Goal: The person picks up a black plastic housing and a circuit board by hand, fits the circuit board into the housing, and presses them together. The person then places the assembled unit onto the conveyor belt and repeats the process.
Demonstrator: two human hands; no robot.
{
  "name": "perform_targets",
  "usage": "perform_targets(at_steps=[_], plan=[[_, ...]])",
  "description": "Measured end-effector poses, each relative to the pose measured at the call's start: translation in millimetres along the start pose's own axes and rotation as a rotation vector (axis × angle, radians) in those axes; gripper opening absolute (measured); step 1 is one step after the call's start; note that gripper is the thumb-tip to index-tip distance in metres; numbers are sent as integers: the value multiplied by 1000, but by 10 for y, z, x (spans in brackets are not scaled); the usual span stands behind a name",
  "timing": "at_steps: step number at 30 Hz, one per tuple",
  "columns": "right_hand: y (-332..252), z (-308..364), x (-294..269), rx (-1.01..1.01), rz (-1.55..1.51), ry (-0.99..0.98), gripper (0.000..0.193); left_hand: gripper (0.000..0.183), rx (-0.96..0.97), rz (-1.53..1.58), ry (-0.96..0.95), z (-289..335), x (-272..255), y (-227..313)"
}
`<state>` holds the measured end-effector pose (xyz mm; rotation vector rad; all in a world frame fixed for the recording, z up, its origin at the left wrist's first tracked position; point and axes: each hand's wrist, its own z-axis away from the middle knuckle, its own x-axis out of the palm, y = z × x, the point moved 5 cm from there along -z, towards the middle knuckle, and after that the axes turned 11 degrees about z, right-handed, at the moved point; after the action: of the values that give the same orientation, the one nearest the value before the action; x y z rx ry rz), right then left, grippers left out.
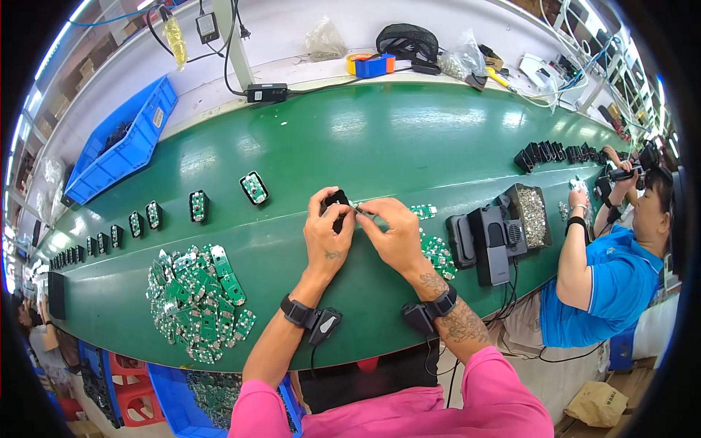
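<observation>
Green tabletop point(380, 146), long and curved, runs through a workshop; white shelf behind it with cables, bags and one blue-and-orange tape roll point(370, 65). One blue crate point(124, 142) at far left. One pile of green circuit boards point(198, 301) at my left, a smaller pile point(436, 252) by my right. Four black housings with boards point(197, 205) nearest in a row, more beyond, too small to count. My left hand point(328, 235) grip is clamped on a small black housing point(336, 199) above tabletop centre; right hand point(394, 233) pinches a thin part against it. One co-worker in blue point(599, 292) at right.
</observation>
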<state>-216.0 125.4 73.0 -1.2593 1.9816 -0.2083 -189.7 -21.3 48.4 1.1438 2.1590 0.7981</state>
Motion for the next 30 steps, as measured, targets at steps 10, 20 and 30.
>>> perform_targets(at_steps=[10, 20, 30], plan=[[-99, 28, 48, -118, 47, -57, 13, 54, -361, 812, -130, 71, 184, -154], [27, -12, -14, 69, -45, -26, 21, 47, -620, 907, -275, 125, 233, -301], [332, -7, 11, 364, -184, -100, 18, 67, -571, 845, -344, 76, 204, -239]])
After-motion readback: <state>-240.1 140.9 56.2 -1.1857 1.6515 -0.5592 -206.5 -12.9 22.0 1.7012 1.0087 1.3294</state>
